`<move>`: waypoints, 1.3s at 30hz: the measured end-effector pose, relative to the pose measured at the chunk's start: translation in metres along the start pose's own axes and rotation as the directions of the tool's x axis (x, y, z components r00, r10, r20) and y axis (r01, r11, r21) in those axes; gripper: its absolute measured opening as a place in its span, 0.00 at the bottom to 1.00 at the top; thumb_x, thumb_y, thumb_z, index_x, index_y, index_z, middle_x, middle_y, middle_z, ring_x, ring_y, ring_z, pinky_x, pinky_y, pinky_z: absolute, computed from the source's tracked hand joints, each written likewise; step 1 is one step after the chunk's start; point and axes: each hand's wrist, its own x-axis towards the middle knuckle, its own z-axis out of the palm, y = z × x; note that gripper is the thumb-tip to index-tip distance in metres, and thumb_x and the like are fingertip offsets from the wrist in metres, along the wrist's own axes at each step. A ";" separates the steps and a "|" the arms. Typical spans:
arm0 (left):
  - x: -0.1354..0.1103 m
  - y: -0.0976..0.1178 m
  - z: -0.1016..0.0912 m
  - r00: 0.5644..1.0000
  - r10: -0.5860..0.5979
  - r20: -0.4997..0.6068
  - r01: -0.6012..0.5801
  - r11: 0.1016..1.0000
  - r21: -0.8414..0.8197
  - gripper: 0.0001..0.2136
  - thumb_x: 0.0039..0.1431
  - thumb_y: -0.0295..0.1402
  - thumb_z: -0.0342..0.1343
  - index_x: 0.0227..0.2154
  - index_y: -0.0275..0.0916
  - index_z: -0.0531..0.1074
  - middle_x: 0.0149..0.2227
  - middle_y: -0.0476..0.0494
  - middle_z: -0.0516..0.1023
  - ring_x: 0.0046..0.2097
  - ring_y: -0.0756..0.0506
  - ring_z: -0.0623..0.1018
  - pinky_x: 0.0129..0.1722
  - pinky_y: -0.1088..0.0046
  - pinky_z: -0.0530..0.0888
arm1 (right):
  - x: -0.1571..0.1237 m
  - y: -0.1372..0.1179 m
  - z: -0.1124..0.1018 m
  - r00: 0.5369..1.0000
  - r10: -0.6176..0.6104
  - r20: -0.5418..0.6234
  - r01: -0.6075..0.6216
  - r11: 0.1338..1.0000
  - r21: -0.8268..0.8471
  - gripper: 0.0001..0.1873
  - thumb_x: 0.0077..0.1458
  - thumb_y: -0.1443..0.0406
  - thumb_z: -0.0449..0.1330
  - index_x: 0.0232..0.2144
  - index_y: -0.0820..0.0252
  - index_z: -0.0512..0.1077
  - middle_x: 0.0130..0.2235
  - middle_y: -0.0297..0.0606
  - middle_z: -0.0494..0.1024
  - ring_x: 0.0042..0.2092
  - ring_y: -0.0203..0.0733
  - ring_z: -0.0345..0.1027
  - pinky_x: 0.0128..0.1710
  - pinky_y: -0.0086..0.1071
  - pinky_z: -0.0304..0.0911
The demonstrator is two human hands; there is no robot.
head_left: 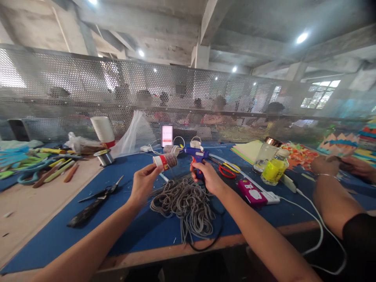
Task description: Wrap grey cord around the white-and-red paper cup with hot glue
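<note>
Gripping paper cup (pixel 161 161) in left hand (pixel 143 182), pinched by thumb and fingers at the red-and-white end. Wound over the other end, toward the right, with what looks like grey cord (pixel 172 160). Gripping blue glue gun (pixel 197 154) by the handle in right hand (pixel 209 176), with fingers wrapped round near the orange trigger; cannot tell whether squeezed.

Key relation: cup to the left of the gun, nearly in line. Held roughly crosswise in long axis, tipped slightly upward at the corded end. Aimed leftward at the nozzle, toward that end; near, apparently without contact, though unable to confirm depth from this single view. Nearer to the cup: left hand. Farther: right hand, on the handle side. Both raised above the bench (pixel 141 235).

Below, between the forearms: loose cord heap (pixel 182 201). To the left, lying flat: black scissors (pixel 102 196). To the right: red-handled scissors (pixel 228 176), then purple case (pixel 251 192) beside white power strip (pixel 273 199). Beyond the cup: upright phone (pixel 167 135), screen lit. At far right: co-worker's hands (pixel 326 165), well apart.
</note>
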 end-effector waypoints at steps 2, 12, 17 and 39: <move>0.001 -0.002 -0.001 1.000 -0.007 -0.012 0.007 1.000 -0.013 0.16 0.49 0.39 0.64 0.39 0.35 0.80 0.36 0.45 0.83 0.38 0.46 0.77 0.42 0.72 0.70 | 0.005 0.000 -0.008 0.992 0.049 -0.115 -0.050 0.999 -0.003 0.16 0.45 0.56 0.66 0.34 0.59 0.71 0.32 0.32 0.74 0.26 0.31 0.67 0.22 0.25 0.64; 0.002 -0.006 -0.001 1.000 0.014 -0.013 -0.014 1.000 -0.019 0.16 0.49 0.38 0.65 0.40 0.36 0.80 0.36 0.45 0.83 0.38 0.46 0.77 0.42 0.72 0.71 | 0.032 0.021 -0.050 0.947 -0.135 -0.292 -0.107 0.725 -0.681 0.24 0.53 0.48 0.57 0.37 0.62 0.79 0.33 0.39 0.80 0.37 0.41 0.72 0.34 0.29 0.63; 0.001 -0.005 -0.001 1.000 0.021 -0.006 -0.021 1.000 -0.007 0.15 0.49 0.38 0.64 0.39 0.36 0.81 0.36 0.46 0.83 0.38 0.46 0.77 0.42 0.71 0.71 | 0.039 0.029 -0.053 0.944 -0.108 -0.313 -0.209 0.540 -0.816 0.21 0.48 0.49 0.62 0.24 0.63 0.77 0.25 0.40 0.77 0.30 0.43 0.72 0.28 0.28 0.57; -0.010 0.008 0.003 0.996 0.023 0.087 -0.021 1.000 -0.014 0.16 0.52 0.40 0.61 0.40 0.36 0.80 0.40 0.44 0.83 0.40 0.44 0.78 0.43 0.71 0.72 | 0.026 0.018 -0.017 0.894 -0.439 -0.086 0.050 0.291 -0.955 0.14 0.59 0.55 0.56 0.36 0.59 0.72 0.42 0.44 0.76 0.46 0.44 0.70 0.48 0.36 0.60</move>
